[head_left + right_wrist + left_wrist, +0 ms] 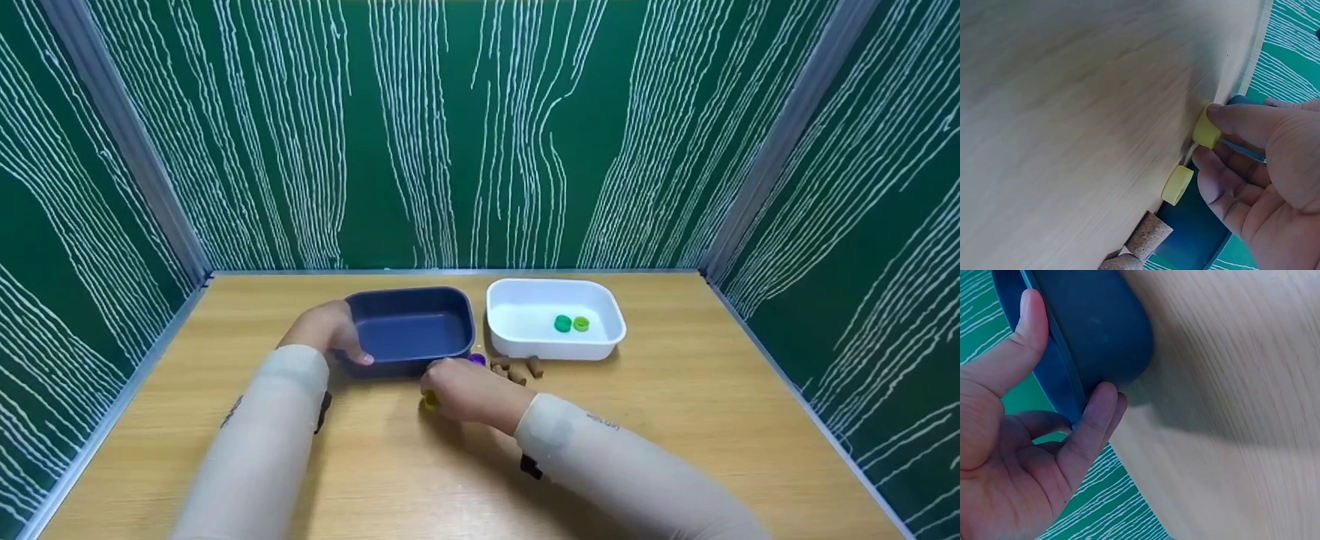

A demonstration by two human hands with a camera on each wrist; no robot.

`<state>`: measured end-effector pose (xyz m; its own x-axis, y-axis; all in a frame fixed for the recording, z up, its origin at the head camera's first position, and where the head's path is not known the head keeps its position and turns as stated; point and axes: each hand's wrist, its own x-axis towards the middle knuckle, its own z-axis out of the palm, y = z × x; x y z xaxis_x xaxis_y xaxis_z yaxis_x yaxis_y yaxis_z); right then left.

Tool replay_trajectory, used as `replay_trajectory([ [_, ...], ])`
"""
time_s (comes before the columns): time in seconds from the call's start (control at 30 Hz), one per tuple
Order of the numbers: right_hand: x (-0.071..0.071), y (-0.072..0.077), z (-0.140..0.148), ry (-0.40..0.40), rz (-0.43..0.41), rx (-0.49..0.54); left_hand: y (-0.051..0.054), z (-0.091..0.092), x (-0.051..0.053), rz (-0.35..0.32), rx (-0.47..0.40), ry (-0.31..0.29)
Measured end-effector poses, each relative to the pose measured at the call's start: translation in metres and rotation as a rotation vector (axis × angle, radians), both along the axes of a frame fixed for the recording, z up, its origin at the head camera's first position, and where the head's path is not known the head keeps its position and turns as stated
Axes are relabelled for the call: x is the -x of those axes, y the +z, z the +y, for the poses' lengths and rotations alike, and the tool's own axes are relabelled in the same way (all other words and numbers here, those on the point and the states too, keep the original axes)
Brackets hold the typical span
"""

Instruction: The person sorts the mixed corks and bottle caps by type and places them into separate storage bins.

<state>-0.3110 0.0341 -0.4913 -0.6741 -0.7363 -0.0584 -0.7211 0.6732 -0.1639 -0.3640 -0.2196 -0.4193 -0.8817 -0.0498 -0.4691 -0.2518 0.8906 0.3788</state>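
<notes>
My left hand [326, 330] holds the left end of a dark blue tray [411, 365], its thumb over the rim and its fingers against the outer wall [1103, 332]. In front of that tray, my right hand [472, 390] pinches a yellow bottle cap [1206, 130] between thumb and fingers, just at the tabletop. A second yellow cap [1177, 184] stands on the table beside those fingers. Brown corks [1149, 235] lie further along. A purple cap [477, 359] shows partly behind the right hand in the head view.
To the right stands a white tray [555, 349] holding a green cap [562, 324] and a lime cap [581, 324]. Several corks [517, 377] lie in front of it. Green walls with white lines [510, 135] enclose the wooden table [420, 480] at the back and sides.
</notes>
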Motion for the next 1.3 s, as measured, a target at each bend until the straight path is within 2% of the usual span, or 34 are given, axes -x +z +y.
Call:
replay_trajectory([
  [0.27, 0.001, 0.001, -0.001, 0.0, -0.008, -0.002, 0.005, 0.007, 0.001, -0.033, 0.097, -0.023],
  [0.47, 0.001, 0.004, -0.002, -0.035, -0.084, 0.016, 0.003, 0.004, 0.004, -0.036, 0.082, 0.001],
  [0.6, 0.0, 0.006, -0.001, -0.041, -0.104, 0.017, 0.004, 0.006, 0.003, -0.032, 0.094, -0.022],
  [0.8, 0.0, 0.006, -0.001, -0.031, -0.097, 0.005, 0.01, 0.008, -0.002, -0.039, 0.12, -0.058],
  [1.0, -0.001, 0.004, 0.001, -0.011, -0.06, -0.007, 0.017, 0.011, -0.006, -0.052, 0.131, -0.07],
  [1.17, -0.002, 0.01, 0.005, 0.011, -0.022, -0.005, 0.017, 0.012, -0.006, -0.064, 0.104, -0.017],
  [1.3, -0.003, 0.024, 0.013, -0.031, -0.052, 0.009, 0.014, 0.012, -0.004, -0.06, 0.097, 0.0],
])
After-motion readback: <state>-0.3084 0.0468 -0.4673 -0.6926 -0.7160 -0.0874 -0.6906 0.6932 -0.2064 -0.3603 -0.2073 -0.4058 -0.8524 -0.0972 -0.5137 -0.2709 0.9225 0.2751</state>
